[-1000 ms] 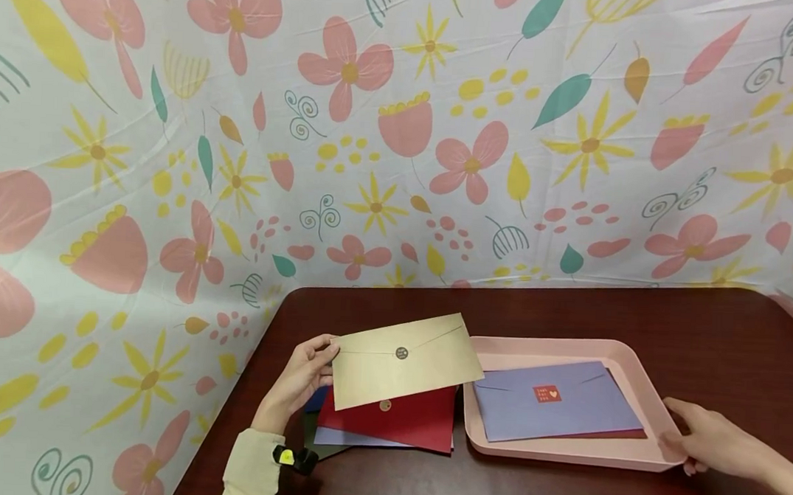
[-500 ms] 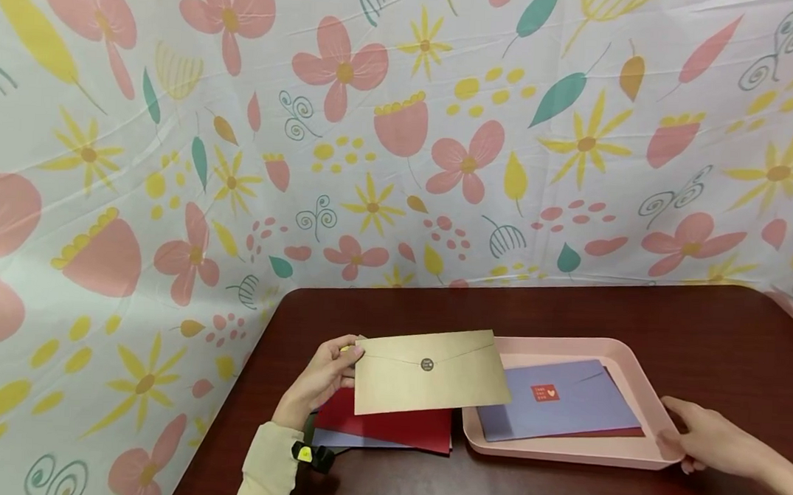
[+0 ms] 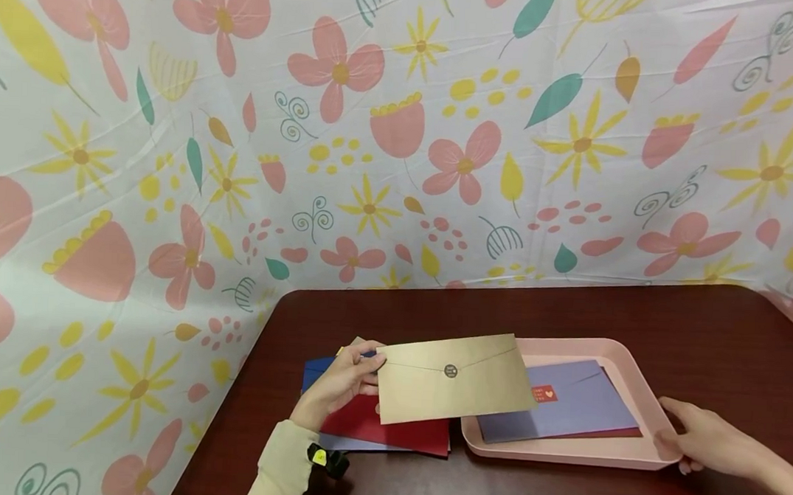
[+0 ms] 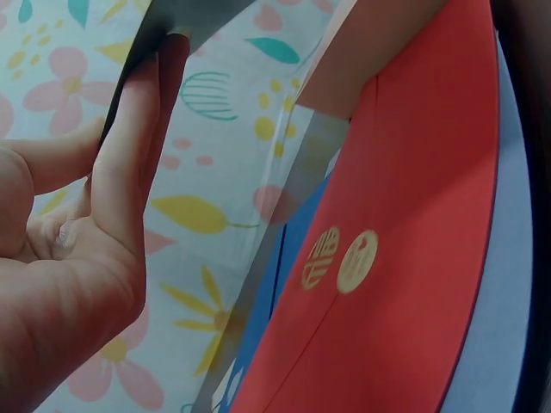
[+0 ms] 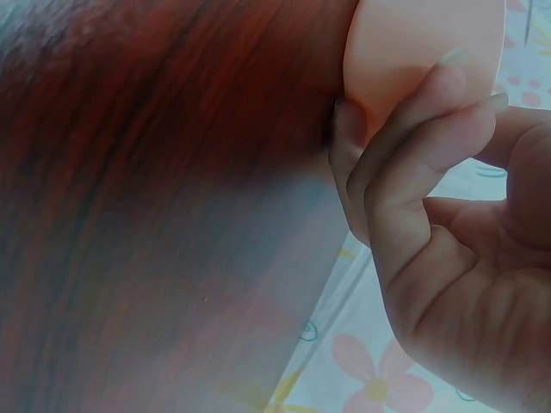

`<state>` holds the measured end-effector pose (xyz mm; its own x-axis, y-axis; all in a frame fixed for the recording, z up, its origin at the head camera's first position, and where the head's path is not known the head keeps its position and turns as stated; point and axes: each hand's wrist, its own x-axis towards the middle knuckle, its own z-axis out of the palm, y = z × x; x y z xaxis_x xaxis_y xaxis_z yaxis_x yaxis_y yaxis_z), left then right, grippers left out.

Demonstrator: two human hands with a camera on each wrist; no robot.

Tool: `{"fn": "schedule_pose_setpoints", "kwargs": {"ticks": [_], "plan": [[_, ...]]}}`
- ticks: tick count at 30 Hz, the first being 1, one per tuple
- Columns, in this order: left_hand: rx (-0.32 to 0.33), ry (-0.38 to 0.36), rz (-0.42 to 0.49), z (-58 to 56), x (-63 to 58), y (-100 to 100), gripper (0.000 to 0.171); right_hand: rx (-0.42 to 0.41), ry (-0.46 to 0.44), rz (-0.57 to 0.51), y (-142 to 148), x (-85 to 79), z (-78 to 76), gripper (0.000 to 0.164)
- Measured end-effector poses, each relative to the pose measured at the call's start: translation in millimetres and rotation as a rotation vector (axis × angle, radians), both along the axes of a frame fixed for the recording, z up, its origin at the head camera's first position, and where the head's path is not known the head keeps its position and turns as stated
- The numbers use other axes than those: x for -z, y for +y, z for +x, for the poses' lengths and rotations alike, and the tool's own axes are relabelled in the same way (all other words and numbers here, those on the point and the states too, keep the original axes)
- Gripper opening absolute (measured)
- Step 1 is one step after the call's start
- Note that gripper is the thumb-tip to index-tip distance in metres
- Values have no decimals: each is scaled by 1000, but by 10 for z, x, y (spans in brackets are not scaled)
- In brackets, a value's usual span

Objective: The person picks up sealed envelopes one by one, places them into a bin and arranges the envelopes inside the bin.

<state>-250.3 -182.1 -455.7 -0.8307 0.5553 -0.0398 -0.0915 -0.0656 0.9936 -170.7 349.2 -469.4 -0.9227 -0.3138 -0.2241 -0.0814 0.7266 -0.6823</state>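
Observation:
In the head view my left hand (image 3: 341,382) pinches the left end of a gold envelope (image 3: 456,394) with a dark round seal. The envelope is held above the table, its right end overlapping the pink tray (image 3: 554,451) and part of a lavender envelope (image 3: 568,421) with a red square sticker. My right hand (image 3: 710,436) grips the tray's right edge; the right wrist view shows curled fingers (image 5: 405,189) against its wall. Under the gold envelope lies a pile with a red envelope (image 4: 387,215) near the top, its round gold seal visible in the left wrist view.
A blue envelope (image 3: 315,369) and a pale blue one (image 3: 361,444) stick out from the left pile. Beneath the lavender envelope a dark red edge (image 3: 617,432) shows. The dark wooden table (image 3: 533,309) ends at a flower-patterned cloth (image 3: 401,144) behind and left.
My left hand has carried the gold envelope rightward and a little lower, from above the pile to partly over the tray. The right hand keeps its hold on the tray.

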Motion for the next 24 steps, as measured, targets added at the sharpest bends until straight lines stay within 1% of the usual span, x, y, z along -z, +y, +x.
{"fn": "schedule_pose_setpoints", "kwargs": {"ticks": [2, 5, 8, 11, 16, 20, 24], "plan": [[22, 1, 11, -1, 8, 35, 29, -4, 10, 7, 0, 3, 2, 40], [37, -10, 19, -2, 26, 82, 26, -5, 17, 17, 0, 5, -1, 39], [38, -33, 19, -2, 49, 116, 25, -5, 10, 18, -3, 9, -11, 41], [40, -37, 12, -9, 64, 147, 23, 7, 2, 19, -8, 15, -15, 46], [35, -40, 5, -13, 82, 176, 21, -1, 4, 7, -8, 20, -15, 42], [43, -48, 9, -10, 89, 194, 26, -11, -4, -4, -8, 12, -21, 40], [48, -55, 2, -12, 97, 233, 33, -6, 1, -3, -10, 20, -20, 42]]}}
